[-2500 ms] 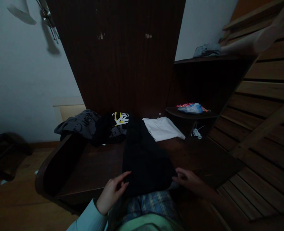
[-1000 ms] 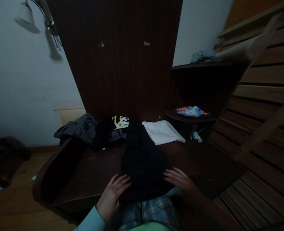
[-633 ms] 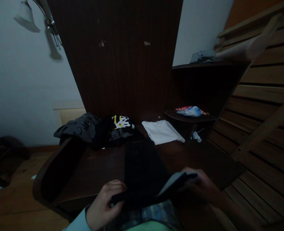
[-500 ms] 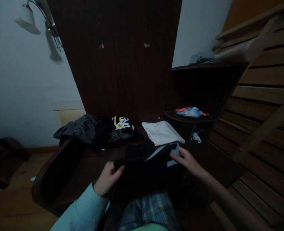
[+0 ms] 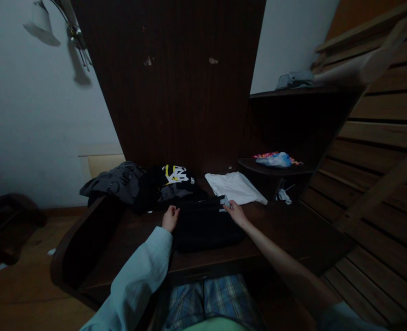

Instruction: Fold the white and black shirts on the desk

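1. Black garment (image 5: 206,230): shifted since the earlier frame; its near edge, formerly at the lap, now lies back on the bench (image 5: 130,241), the cloth doubled into a short, broad bundle.
2. Left hand (image 5: 170,218): moved forward with it; fingers curled, thumb and fingertips pinching the far left corner. Pale blue sleeve, long.
3. Right hand (image 5: 235,213): likewise advanced; thumb and fingers pinching the far right corner, beside a pale grey patch of the same cloth. Forearm bare.
4. Black shirt (image 5: 175,177): crumpled, white and yellow print uppermost; just behind the black garment, to the left. Whether the two touch cannot be told.
5. Grey garment (image 5: 120,181): dark lettering, heaped over the bench's left arm, against the black shirt.
6. White cloth (image 5: 236,187): folded flat, behind the right hand, near the back panel (image 5: 182,101).
7. Plastic bag (image 5: 275,160): white and blue, on the small shelf (image 5: 279,172), right.
8. Wall lamp (image 5: 41,27): pale shade, upper left.
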`<state>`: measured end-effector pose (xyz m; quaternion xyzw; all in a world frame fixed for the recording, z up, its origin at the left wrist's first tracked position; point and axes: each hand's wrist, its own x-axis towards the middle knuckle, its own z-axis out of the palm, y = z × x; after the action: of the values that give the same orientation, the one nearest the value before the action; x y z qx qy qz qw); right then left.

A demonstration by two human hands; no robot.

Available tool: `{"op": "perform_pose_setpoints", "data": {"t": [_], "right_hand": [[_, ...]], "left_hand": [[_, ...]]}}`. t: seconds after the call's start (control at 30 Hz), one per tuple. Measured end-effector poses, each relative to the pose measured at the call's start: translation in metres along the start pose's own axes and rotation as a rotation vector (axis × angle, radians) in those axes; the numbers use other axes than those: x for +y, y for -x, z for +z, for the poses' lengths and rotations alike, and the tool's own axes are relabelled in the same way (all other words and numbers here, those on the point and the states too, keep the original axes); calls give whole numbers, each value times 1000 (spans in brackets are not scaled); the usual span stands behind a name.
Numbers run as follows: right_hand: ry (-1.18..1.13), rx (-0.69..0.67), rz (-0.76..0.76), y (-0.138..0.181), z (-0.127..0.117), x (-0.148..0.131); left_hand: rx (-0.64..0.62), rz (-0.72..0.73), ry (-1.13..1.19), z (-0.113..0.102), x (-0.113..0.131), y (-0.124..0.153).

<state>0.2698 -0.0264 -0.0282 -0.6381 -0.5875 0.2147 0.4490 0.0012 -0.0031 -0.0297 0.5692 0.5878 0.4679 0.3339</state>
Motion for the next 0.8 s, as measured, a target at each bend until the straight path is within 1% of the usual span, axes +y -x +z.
{"op": "perform_pose_setpoints", "data": {"t": [0.1, 0.2, 0.27, 0.3, 0.33, 0.37, 0.43, 0.5, 0.53, 0.63, 0.73, 0.8], "right_hand": [[78, 1, -42, -3, 2, -4], [290, 17, -84, 3, -4, -14], [401, 59, -206, 18, -11, -27], [427, 64, -304, 29, -14, -35], [429, 32, -403, 41, -16, -44], [418, -39, -476, 55, -18, -52], [441, -278, -598, 82, -16, -67], [536, -420, -654, 102, -11, -77], [593, -462, -666, 108, -7, -80], [766, -515, -669, 111, 6, -86], [930, -540, -677, 101, 23, -93], [1000, -550, -676, 94, 32, -99]], "left_hand": [[51, 4, -24, 1, 3, -2], [90, 11, -38, 0, 4, -1], [111, 33, -41, -1, 3, -1], [119, 52, -41, -1, 3, -1], [126, 72, -41, -2, 2, -1], [132, 93, -41, -2, 2, -1], [139, 119, -38, -2, 1, -2], [142, 117, -21, -3, 2, -3], [143, 112, -2, -4, 4, -3], [152, 90, 80, -6, 8, -3], [157, 70, 132, -7, 9, -2], [156, 46, 162, -7, 7, -3]]}}
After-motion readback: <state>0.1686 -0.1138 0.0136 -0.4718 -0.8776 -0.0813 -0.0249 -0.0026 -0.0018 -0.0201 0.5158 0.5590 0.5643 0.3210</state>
